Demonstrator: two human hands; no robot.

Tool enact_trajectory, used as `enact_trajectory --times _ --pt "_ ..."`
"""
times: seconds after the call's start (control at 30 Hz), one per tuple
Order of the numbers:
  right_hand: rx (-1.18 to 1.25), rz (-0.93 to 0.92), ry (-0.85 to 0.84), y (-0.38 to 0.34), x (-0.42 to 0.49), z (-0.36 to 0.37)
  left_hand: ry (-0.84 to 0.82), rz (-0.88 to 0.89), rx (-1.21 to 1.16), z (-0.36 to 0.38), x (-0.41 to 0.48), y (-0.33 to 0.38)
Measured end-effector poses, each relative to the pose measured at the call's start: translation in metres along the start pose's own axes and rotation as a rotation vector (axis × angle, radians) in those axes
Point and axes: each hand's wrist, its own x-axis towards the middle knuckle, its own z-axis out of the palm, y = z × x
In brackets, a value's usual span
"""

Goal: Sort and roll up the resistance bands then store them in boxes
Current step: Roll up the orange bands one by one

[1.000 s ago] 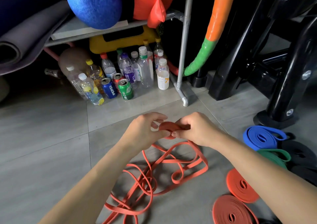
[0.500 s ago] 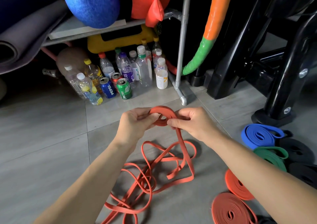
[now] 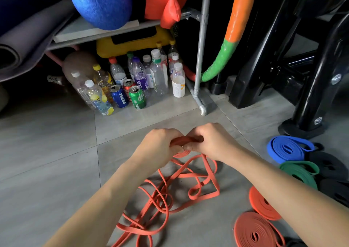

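A small coil of orange resistance band (image 3: pixel 182 153) sits between both hands above the floor. My left hand (image 3: pixel 160 148) grips its left side with curled fingers, and my right hand (image 3: pixel 209 142) pinches its right side. The rest of that orange band (image 3: pixel 170 195) trails down in loose tangled loops on the grey tiles. Two rolled orange bands (image 3: pixel 255 231) (image 3: pixel 261 205) lie at the lower right, partly behind my right forearm. A rolled blue band (image 3: pixel 287 149), a rolled green band (image 3: pixel 300 171) and black rolled bands (image 3: pixel 328 167) lie at the right. No box is in view.
Plastic bottles (image 3: pixel 158 72) and drink cans (image 3: pixel 137 97) stand under a metal shelf (image 3: pixel 90 32) at the back. A black machine frame (image 3: pixel 309 88) rises at the right, beside an orange-green padded bar (image 3: pixel 226 46). A rolled mat (image 3: pixel 22 44) lies at far left.
Both hands dropped lower and closed in on the coil, which has turned from an open upright loop into a tighter roll. The loose band's loops shifted on the floor.
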Motion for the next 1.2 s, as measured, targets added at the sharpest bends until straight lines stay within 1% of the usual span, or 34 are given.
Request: enact_trajectory --times 0.07,0.13,0.27,0.4,0.53,0.6,0.67,0.7,0.73,0.77,0.83,0.87,0.9,0.97,1.03,1.07,1.13,1.2 --pt "0.083 0.04 0.042 0.002 0.003 -0.003 0.066 -0.063 -0.095 -0.001 0.001 -0.003" --pt "0.203 0.077 0.033 0.004 0.004 -0.005 0.113 -0.144 -0.271 -0.004 0.002 -0.006" --pt "0.354 0.106 -0.025 0.01 0.001 -0.007 0.143 -0.212 -0.627 -0.013 0.001 -0.013" --pt "0.463 0.115 -0.007 0.013 0.001 -0.006 0.17 -0.312 -0.841 -0.011 0.0 -0.012" --pt "0.59 0.075 0.042 0.006 0.002 0.001 0.233 -0.368 -1.136 -0.004 0.001 -0.007" --pt "0.673 0.062 0.058 0.003 0.001 0.005 0.237 -0.37 -1.267 -0.002 0.001 -0.005" --pt "0.698 0.063 0.083 0.002 0.002 0.006 0.219 -0.363 -1.353 -0.003 0.001 -0.004" --pt "0.671 0.071 0.09 0.003 0.003 0.006 0.206 -0.366 -1.335 -0.003 0.001 -0.003" --pt "0.617 0.084 0.09 0.003 0.004 0.004 0.197 -0.375 -1.229 -0.004 0.002 -0.004" --pt "0.549 0.091 0.082 0.004 0.004 0.001 0.191 -0.368 -1.01 -0.006 0.003 -0.007" --pt "0.37 0.074 0.041 0.007 0.004 -0.004 0.16 -0.263 -0.482 -0.011 0.004 -0.012" --pt "0.258 0.059 0.009 0.008 0.005 -0.006 0.131 -0.195 -0.318 -0.012 0.004 -0.013" --pt "0.142 0.042 -0.021 0.007 0.005 -0.007 0.095 -0.136 -0.232 -0.013 0.004 -0.011" --pt "-0.022 -0.009 -0.057 0.004 0.006 -0.006 0.051 -0.043 -0.137 -0.01 0.004 -0.005" --pt "-0.056 -0.023 -0.053 0.001 0.007 -0.003 0.047 -0.014 -0.059 -0.008 0.004 -0.002" --pt "-0.044 -0.021 -0.038 0.0 0.007 -0.003 0.053 -0.031 -0.067 -0.008 0.004 -0.002" --pt "0.063 0.008 0.005 0.001 0.006 -0.003 0.063 -0.087 -0.176 -0.011 0.004 -0.004" --pt "0.199 0.04 0.034 0.004 0.006 -0.004 0.073 -0.134 -0.355 -0.014 0.004 -0.008"
